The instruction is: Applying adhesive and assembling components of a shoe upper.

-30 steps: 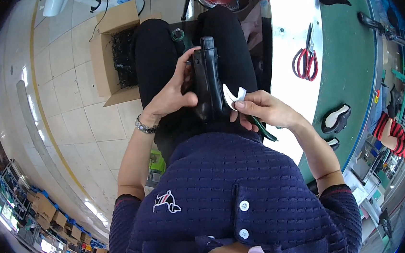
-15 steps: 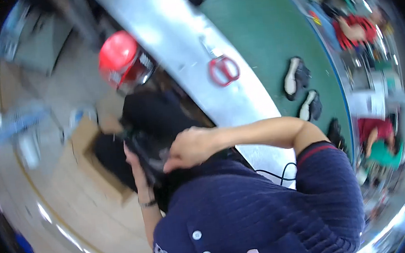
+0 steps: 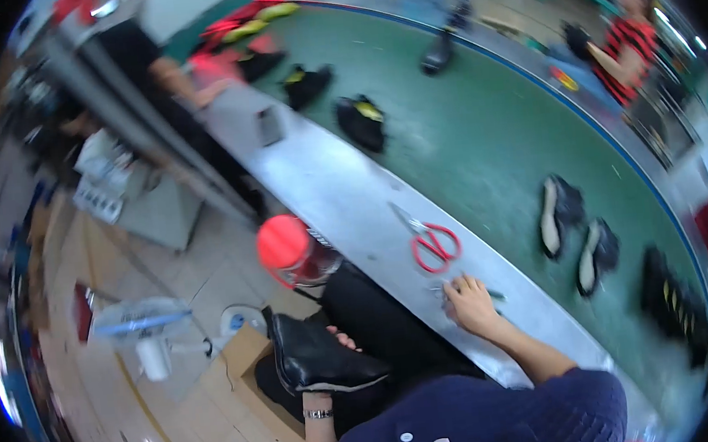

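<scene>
A black leather ankle boot (image 3: 319, 354) rests over my lap, its pale sole edge toward me. My left hand (image 3: 343, 338) grips it, with fingertips showing past its far side and the palm hidden. On the metal bench ledge, my right hand (image 3: 472, 301) has its fingers bent down over a small thin tool, mostly covered. A metal bit shows on one side of the fingers and a dark green end (image 3: 495, 295) on the other. Just beyond that hand lie red-handled scissors (image 3: 435, 248), apart from it.
A red-lidded clear jar (image 3: 297, 247) stands beside the metal ledge (image 3: 324, 165). Several black shoes lie on the green bench surface (image 3: 464, 127). At left are an open cardboard box (image 3: 249, 373) and a fan (image 3: 145, 319). Other people work across and at the far end.
My right hand has left the boot and moved right onto the metal ledge. The boot stays in my left hand, now more plainly in view. The whole view has swung.
</scene>
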`<state>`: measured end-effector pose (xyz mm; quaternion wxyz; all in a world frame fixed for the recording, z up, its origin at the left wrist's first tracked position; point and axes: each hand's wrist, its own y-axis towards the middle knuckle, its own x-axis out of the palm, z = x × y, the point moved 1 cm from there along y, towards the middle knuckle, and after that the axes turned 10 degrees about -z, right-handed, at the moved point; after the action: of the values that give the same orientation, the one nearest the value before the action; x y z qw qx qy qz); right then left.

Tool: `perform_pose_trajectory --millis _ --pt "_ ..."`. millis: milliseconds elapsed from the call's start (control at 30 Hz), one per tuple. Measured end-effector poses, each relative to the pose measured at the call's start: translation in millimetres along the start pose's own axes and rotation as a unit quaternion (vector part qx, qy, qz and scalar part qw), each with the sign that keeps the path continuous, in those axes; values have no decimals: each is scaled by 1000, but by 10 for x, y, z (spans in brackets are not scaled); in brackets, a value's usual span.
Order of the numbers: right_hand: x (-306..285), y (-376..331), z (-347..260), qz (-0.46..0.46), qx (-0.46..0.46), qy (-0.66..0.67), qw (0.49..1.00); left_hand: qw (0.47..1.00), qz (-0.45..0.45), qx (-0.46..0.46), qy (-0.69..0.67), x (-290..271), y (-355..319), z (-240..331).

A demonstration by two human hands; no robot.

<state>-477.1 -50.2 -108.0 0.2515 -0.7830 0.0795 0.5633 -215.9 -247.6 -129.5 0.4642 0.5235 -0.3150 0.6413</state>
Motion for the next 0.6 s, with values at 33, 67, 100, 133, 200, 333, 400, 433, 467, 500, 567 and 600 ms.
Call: perform_pose_trajectory --millis 33,67,100,133,200,333,400,433,467,500,567,600 --pt "-189 5 -92 18 -78 -18 997 1000 -5 8 -28 180 93 33" --pt "-377 78 -243 -50 -171 156 972 998 -11 17 -55 287 152 47" --pt "-549 136 -401 -133 -245 317 906 996 -22 27 -77 391 230 47" --pt "-569 165 -529 -201 -302 433 825 994 -35 31 -101 481 338 29" --pt "-661 142 -911 -333 -298 521 727 989 -93 52 -98 580 440 -13" --pt "-777 163 -989 -318 -236 459 795 984 16 87 -152 702 421 -49" --pt "-796 140 -926 -227 -235 505 799 985 95 90 -114 746 465 -75" --pt "-727 158 -848 -198 -216 509 809 982 152 103 -51 633 439 -101" --pt "-797 156 -803 -186 -175 506 824 972 206 114 13 516 405 -127" --pt "-790 166 -725 -153 -150 538 815 963 230 111 85 490 446 -153" --pt "-816 151 -561 -108 -76 598 791 966 226 89 85 314 360 -152" --pt "-781 155 -404 -34 -53 626 778 975 187 35 113 486 471 -161"
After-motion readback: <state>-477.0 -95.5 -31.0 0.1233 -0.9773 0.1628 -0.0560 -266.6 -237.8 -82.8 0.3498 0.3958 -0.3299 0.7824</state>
